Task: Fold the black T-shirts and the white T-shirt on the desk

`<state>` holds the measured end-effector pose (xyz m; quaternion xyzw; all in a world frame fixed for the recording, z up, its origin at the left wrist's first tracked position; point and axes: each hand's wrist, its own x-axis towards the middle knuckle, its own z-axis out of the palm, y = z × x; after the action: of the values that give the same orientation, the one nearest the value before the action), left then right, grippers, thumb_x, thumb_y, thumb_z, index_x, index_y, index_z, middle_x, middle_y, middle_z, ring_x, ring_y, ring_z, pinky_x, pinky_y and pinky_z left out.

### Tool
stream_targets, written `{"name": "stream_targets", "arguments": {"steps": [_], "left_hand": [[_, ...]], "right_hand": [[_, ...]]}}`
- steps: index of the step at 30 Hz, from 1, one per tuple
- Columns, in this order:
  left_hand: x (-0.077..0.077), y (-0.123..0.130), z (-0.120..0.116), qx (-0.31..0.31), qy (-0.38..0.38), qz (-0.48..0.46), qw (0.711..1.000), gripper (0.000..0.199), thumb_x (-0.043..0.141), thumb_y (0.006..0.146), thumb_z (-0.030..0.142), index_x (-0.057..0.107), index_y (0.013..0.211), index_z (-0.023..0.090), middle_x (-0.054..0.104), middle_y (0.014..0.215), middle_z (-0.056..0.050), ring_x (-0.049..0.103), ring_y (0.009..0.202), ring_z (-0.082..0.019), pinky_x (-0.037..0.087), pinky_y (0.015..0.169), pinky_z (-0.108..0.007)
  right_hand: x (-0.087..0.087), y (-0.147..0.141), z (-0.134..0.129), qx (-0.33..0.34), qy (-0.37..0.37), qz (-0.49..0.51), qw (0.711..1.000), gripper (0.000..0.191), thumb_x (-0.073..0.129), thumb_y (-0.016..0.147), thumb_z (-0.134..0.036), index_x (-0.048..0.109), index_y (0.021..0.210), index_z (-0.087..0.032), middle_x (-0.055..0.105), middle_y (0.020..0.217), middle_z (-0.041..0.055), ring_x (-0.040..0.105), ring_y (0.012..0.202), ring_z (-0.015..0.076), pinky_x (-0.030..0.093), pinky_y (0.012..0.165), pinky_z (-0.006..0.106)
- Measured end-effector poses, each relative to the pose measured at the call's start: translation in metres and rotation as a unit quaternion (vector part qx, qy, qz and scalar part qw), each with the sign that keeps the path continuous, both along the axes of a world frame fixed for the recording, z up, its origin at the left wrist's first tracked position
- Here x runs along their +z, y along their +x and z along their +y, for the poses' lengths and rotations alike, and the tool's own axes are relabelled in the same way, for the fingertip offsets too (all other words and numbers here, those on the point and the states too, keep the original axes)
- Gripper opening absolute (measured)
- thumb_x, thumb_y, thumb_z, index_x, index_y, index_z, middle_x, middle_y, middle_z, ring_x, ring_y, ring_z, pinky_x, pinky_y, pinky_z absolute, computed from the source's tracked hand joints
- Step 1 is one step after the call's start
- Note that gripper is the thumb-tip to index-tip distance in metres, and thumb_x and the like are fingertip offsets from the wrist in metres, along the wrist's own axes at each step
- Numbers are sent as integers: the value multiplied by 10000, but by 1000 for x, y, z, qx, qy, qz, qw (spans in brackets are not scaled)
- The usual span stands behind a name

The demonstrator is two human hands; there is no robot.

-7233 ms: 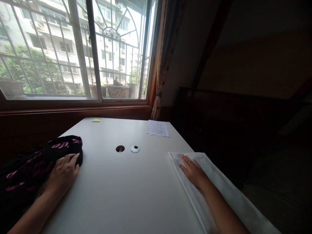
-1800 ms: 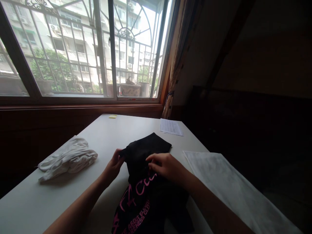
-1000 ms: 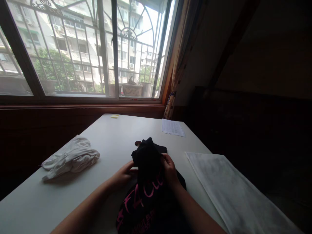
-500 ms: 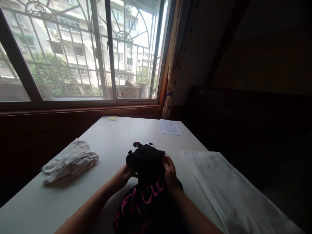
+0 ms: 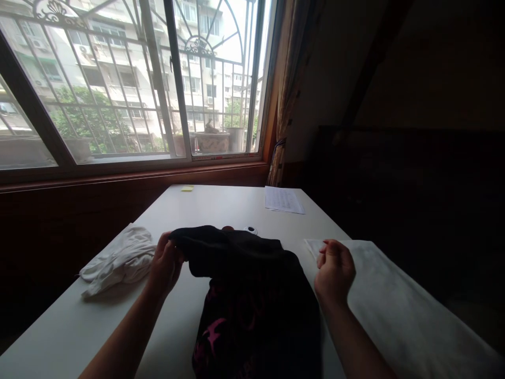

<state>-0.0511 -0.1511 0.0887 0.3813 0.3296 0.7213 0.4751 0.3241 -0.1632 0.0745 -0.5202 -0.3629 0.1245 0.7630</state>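
A black cloth with pink print (image 5: pixel 256 310) lies on the white table in front of me, its lower part running out of view. Whether it is a garment or a bag I cannot tell. At its upper left corner, my left hand (image 5: pixel 168 260) pinches the fabric and holds that edge raised. My right hand (image 5: pixel 335 271) is closed, fingers curled, to the right of the cloth and with a visible gap from it. Anything inside that fist is hidden. Behind the raised edge, a small white-and-black round object (image 5: pixel 251 230) and a brown one (image 5: pixel 228 228) partly show.
A crumpled white cloth (image 5: pixel 118 263) lies on the left of the white table (image 5: pixel 165 337). Along the right side is a flat white cloth (image 5: pixel 394 295). Printed papers (image 5: pixel 284 200) and a yellow sticky note (image 5: pixel 187 188) lie near the far edge, below the window (image 5: pixel 221 105).
My hands have moved apart. The left went left and up, stretching the black cloth's bunched top sideways; the right left the cloth and moved right. The view shifted slightly.
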Motion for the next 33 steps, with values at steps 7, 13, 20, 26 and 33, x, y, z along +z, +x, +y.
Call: {"name": "stream_targets", "arguments": {"steps": [7,13,20,26,33], "left_hand": [[-40,14,11,-128,-49,202,970,455,700,884,435,613,1300,273,634,1358,-75,583,1253,-282,447,1065,-420],[-57,19,14,-130,-34,203,970,450,511,965,424,570,1364,226,600,1424,-107,480,1376,-319,318,1172,-495],[-69,-2,28,6,-7,253,967,434,579,752,154,617,1182,200,639,1332,-87,510,1345,-284,329,1179,-509],[-80,-2,30,40,65,528,846,247,661,835,277,682,1080,257,662,1239,-92,554,1218,-328,404,1089,-562],[-90,26,14,6,89,629,772,418,683,837,272,650,1252,231,568,1359,-144,454,1314,-380,406,1111,-572]], "right_hand": [[-28,-6,15,242,-132,-247,929,333,543,956,-525,706,1008,-239,696,970,52,645,853,205,521,810,351],[-44,-36,5,305,-229,-457,803,670,720,831,-426,499,1455,-321,587,1365,68,510,1261,294,404,1094,460],[-38,-29,9,275,-227,-422,834,168,556,906,-273,701,987,-253,670,990,46,639,928,236,491,851,363],[-23,-23,2,163,-118,-320,926,172,608,911,-393,663,984,-247,684,954,46,630,928,254,480,848,376],[-45,-28,14,242,-204,-352,881,295,503,965,-464,680,919,-232,672,940,56,633,906,249,476,838,381]]}}
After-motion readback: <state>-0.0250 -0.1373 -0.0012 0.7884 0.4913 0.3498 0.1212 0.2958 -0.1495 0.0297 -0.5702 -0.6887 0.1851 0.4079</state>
